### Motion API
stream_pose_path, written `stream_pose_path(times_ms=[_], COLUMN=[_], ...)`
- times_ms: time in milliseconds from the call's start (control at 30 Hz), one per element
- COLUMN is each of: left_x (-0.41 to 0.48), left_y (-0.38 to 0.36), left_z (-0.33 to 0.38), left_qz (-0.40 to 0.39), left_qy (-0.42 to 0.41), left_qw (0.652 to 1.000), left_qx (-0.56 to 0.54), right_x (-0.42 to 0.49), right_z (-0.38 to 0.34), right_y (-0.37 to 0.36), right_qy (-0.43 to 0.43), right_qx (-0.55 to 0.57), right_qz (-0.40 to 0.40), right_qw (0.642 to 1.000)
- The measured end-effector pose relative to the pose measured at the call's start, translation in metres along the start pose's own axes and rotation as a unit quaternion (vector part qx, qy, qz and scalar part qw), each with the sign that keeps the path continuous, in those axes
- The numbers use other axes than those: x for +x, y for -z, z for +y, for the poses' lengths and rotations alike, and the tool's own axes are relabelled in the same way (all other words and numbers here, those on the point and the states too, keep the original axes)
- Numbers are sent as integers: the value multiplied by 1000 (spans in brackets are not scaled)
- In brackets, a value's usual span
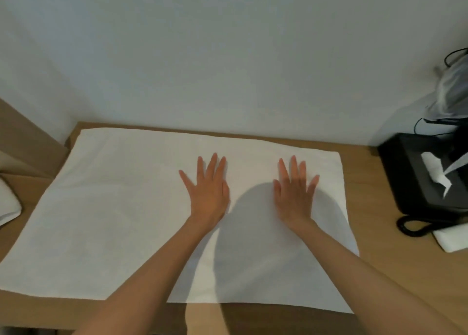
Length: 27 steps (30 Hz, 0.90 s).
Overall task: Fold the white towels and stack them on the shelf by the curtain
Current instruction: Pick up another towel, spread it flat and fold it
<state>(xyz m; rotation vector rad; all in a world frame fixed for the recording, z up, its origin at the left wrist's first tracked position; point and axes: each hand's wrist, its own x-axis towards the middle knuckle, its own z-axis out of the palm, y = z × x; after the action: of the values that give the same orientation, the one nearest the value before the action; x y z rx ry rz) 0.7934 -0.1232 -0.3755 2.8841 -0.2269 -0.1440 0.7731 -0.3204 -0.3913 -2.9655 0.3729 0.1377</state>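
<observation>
Wooden desk [367,182] carries the white towel [114,220], spread flat at frame centre. The left hand [207,190] and right hand [295,195] press on it, fingers straight, gripping nothing. Risk: uneven smoothing may skew the fold, or drag cloth against the black tissue box [417,177] at right.

At the back the wall [228,56] closed off the desk [367,195]; no way past. L side: a wooden panel [27,144] rose by the far L corner of the towel [114,220], w/ a white object [7,205] near the towel's L edge. R side: a black tissue box [425,182] stood near the towel's R edge, a strip of bare wood btwn them. A black cable [411,227] and a white block [453,242] lay in front of the box, and a grey bag [453,94] sat behind it. The left hand [207,190] and right hand [293,195] lay flat on the towel, apart, w/ open cloth btwn them. The front edge showed bare wood.
</observation>
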Motion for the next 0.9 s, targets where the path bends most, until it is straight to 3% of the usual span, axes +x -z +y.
stream_pose_path(times_ms=[133,200,333,533,700,900], left_x=[26,31,26,29,25,-18], left_y=[-26,-39,-53,-50,-50,-61], left_z=[41,45,40,47,58,105], left_qz=[-48,-57,-15,-7,-11,2], left_qy=[-15,7,13,12,31,-16], left_qw=[999,998,999,999,999,1000], left_qx=[14,20,42,36,11,-16], right_x=[33,39,52,76,62,-14], right_z=[25,45,80,99,87,57], right_y=[-7,-12,-13,-5,9,-3], right_qy=[-9,-9,-41,-98,-69,-18], right_qx=[18,46,52,21,28,67], right_qz=[-56,-48,-20,-41,-46,-43], right_qw=[998,998,998,994,996,997])
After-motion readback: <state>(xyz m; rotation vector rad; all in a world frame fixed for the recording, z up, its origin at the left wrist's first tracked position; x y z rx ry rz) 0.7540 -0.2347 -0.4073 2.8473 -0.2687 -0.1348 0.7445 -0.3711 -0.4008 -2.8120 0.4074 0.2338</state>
